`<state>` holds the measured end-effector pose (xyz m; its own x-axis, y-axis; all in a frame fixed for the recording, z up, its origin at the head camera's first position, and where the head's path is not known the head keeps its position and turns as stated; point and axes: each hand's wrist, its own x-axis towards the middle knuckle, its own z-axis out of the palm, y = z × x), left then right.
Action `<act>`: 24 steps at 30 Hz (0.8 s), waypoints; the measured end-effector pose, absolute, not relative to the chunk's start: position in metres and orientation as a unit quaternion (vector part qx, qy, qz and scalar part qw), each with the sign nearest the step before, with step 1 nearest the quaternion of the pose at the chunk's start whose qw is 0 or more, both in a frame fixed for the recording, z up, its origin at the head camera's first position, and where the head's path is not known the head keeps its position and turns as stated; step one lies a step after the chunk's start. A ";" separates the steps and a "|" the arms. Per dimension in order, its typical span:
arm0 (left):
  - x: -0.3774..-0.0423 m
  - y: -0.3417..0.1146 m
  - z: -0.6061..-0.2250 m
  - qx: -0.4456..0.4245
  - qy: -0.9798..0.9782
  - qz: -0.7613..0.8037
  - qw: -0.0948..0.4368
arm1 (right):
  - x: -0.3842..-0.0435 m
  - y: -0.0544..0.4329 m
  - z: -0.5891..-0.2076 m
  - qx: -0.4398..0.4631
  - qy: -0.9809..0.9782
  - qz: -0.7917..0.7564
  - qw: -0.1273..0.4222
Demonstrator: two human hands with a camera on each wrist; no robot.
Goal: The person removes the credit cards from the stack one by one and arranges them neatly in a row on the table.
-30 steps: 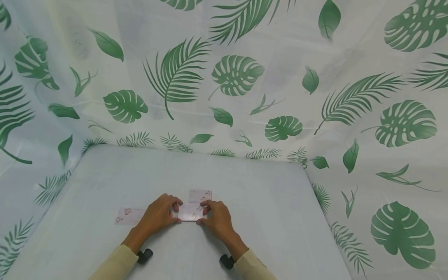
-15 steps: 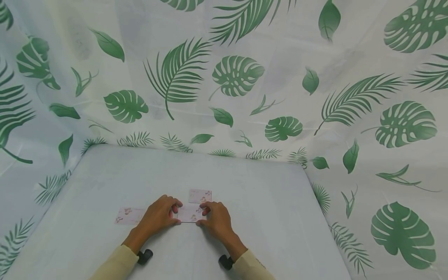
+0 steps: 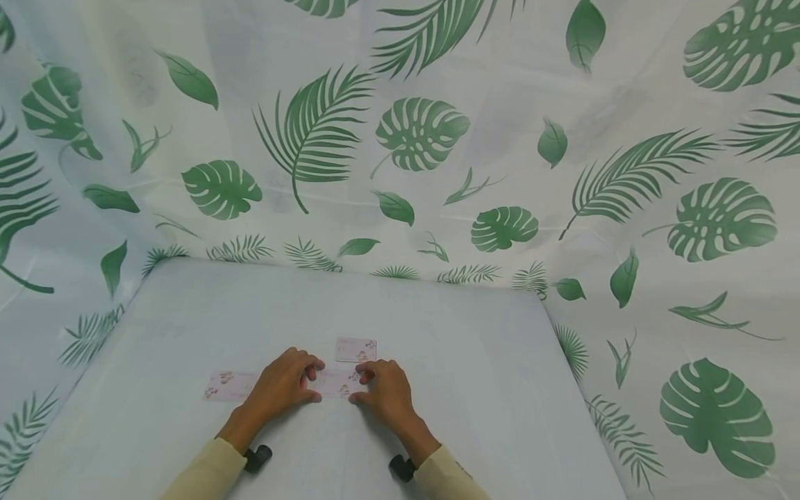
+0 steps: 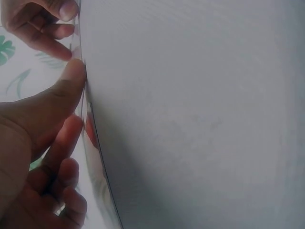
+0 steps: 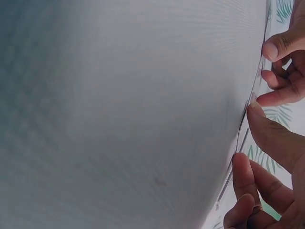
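A pale pink card point(image 3: 336, 384) with a floral print lies between my hands, low on the white table. My left hand point(image 3: 282, 383) holds its left end, thumb at the near edge and fingertips at the far edge. The right end is held the same way by my right hand point(image 3: 390, 392). Both wrist views look nearly edge-on along the table, with the left thumb point(image 4: 71, 78) and right thumb point(image 5: 259, 114) down at the surface. Left of my left hand, a pink floral piece point(image 3: 226, 386) lies flat, partly hidden by that hand.
A smaller pink floral card point(image 3: 356, 349) lies just beyond the held card, close to my right fingertips. White sheeting point(image 3: 425, 187) printed with green leaves rises behind the table point(image 3: 475, 361) and along both sides.
The held card's near edge was bright and slightly raised; it has come down and now looks flat and duller. Both hands stay nearly in place.
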<state>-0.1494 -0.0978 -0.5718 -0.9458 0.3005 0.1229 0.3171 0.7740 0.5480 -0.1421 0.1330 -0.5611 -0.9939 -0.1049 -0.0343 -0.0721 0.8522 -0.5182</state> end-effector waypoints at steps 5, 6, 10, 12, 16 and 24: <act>-0.151 -0.097 -0.570 -0.161 -0.943 -0.290 0.014 | -0.145 0.137 -0.559 -0.049 0.959 -0.278 0.019; -0.152 -0.097 -0.570 -0.163 -0.943 -0.289 0.016 | -0.146 0.138 -0.558 -0.052 0.958 -0.281 0.016; -0.155 -0.096 -0.568 -0.169 -0.942 -0.290 0.023 | -0.151 0.143 -0.557 -0.056 0.956 -0.287 0.003; -0.157 -0.094 -0.567 -0.170 -0.941 -0.290 0.026 | -0.153 0.144 -0.556 -0.054 0.956 -0.289 -0.001; -0.163 -0.090 -0.565 -0.168 -0.943 -0.285 0.025 | -0.158 0.147 -0.553 -0.047 0.956 -0.290 -0.010; -0.173 -0.082 -0.559 -0.157 -0.945 -0.287 0.015 | -0.169 0.152 -0.549 -0.045 0.953 -0.299 -0.012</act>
<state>-0.1729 -0.0819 -0.5592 -0.9504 0.2873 0.1192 0.3050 0.7857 0.5382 -0.1692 0.1518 -0.5488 -0.9956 -0.0792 0.0501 -0.0936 0.8166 -0.5695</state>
